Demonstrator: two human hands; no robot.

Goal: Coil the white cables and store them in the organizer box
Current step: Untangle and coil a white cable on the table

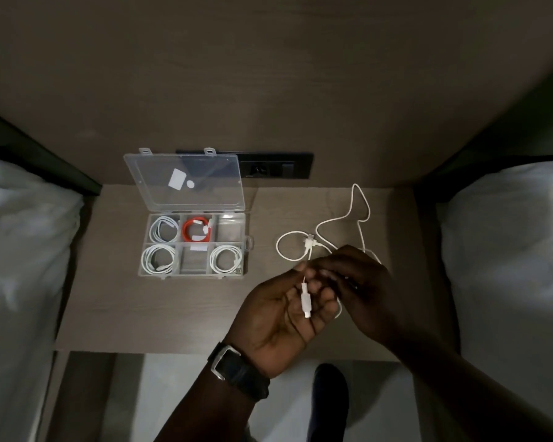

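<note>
A clear organizer box (249, 244) lies open on the small table, its lid (186, 183) leaning back. White coiled cables fill three compartments (163, 229), (158, 260), (226, 259); a red coil (196, 232) sits in the top middle one. A loose white cable (359, 215) sprawls on the table to the right of the box. My left hand (281, 311), palm up, holds the cable's white plug end (305, 299). My right hand (361, 282) pinches the same cable just beside it.
A black socket panel (276, 169) is set in the wall behind the box. White bedding lies at the far left (20, 250) and far right (508, 250). The table's front edge (141, 349) runs below my hands, with floor and a dark shoe (331, 397) beneath.
</note>
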